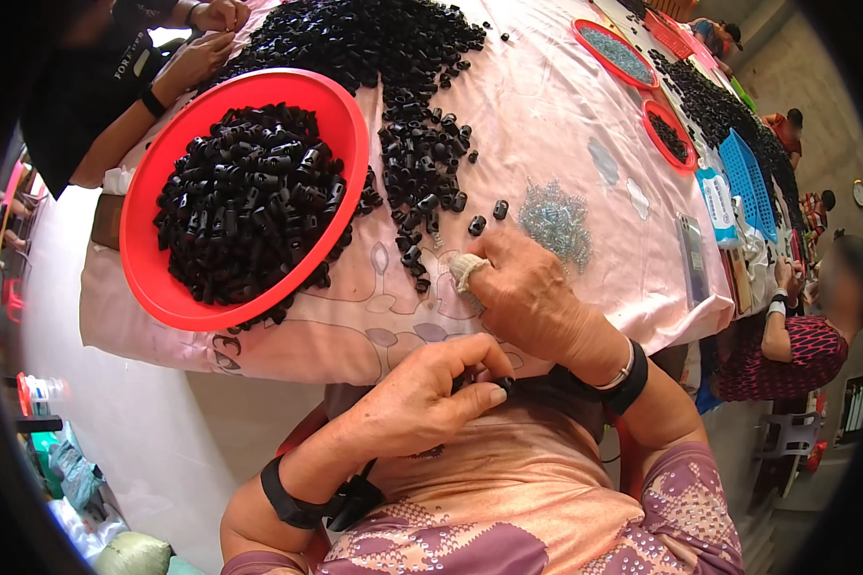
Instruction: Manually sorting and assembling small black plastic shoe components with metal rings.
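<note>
My left hand (441,391) is curled close to my body at the table's edge. Between its thumb and fingers is a small black plastic part (465,378), mostly covered by the fingers. My right hand (537,295) is bent over the cloth, with a pale wrap (464,270) around one finger. Its fingertips are drawn together, and what they hold, if anything, is hidden. Just beyond it lies a pile of tiny, shiny, clear-bluish pieces (554,222). Two loose black parts (478,225) sit beside that pile. A trail of black parts (417,182) runs down the cloth to my right hand's left.
A red basin (353,120) heaped with black parts stands at the left. The large heap (345,38) spreads behind it, near a co-worker's hands (206,53). At the right are a phone-like slab (690,259), a blue basket (748,182) and smaller red trays (669,158). Another person (786,355) sits beyond.
</note>
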Demonstrator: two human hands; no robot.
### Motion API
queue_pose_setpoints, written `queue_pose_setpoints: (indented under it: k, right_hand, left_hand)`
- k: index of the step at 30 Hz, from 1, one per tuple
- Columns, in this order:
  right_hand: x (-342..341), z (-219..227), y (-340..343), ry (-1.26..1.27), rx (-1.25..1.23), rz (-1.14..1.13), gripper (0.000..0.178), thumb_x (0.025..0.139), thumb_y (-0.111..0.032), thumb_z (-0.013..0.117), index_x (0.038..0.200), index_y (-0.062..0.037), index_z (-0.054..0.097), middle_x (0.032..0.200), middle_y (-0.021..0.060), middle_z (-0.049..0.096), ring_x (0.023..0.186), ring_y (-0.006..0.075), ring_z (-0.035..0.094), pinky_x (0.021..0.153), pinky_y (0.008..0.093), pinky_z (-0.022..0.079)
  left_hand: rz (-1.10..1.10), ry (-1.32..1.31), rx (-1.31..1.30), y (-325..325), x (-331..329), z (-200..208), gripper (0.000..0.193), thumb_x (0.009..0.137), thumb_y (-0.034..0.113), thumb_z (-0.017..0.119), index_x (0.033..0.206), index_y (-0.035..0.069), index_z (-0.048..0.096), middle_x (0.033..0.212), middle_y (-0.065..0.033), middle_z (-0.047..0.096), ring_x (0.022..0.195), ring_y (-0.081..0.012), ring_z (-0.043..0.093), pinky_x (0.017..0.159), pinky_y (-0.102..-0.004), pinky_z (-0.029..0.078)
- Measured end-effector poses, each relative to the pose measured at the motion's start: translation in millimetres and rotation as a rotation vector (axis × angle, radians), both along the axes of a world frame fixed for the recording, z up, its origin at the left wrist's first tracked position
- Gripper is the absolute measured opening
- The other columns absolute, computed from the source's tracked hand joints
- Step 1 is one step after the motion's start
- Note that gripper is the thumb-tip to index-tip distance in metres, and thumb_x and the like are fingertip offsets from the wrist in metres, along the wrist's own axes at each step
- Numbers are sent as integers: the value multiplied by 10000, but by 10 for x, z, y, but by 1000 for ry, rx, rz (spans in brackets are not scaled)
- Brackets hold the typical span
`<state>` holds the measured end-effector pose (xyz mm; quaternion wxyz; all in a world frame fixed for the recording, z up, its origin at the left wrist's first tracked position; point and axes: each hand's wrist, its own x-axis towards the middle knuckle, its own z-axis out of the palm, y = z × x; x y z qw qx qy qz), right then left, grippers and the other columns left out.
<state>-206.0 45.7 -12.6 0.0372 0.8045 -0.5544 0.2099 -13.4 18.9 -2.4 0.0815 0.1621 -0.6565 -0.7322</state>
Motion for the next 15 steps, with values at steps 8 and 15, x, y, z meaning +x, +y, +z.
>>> queue_pose_setpoints:
  k: [8,15]
  right_hand:
    - [31,-7,53,-42,16,43,125,709,-125,616,773,-17,623,858,126,571,812,290,586,711,381,488]
    - [12,-28,68,-53,12,29,148,689,-147,643,765,-21,632,889,118,562,835,286,572,727,379,485]
  left_hand:
    - [101,-47,113,-30,-10,64,105,900,77,615,976,8,595,752,26,509,717,-64,454,650,-245,405]
    - [81,-54,88,2,-45,-19,106,900,79,616,974,6,593,741,27,507,707,-62,451,641,-241,402]
